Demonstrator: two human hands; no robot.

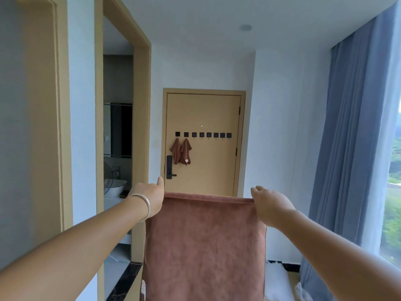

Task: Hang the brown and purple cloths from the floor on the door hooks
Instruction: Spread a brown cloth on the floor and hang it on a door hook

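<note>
White walls lead to a tan door (204, 161) at the hall's end, where two brown cloths (181, 152) already hang on the leftmost door hooks (203, 135). The left hand (149, 197) and right hand (268, 205) each pinch a top corner of a brown cloth (204, 246), stretched between them. Bunching one corner should ease hooking it on a free hook. Blue curtains (351, 148) flank the right; nothing seems to block the way.

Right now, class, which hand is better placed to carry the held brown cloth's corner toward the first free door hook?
Probably the left hand: it appears more nearly beneath the free black square hook.
</note>
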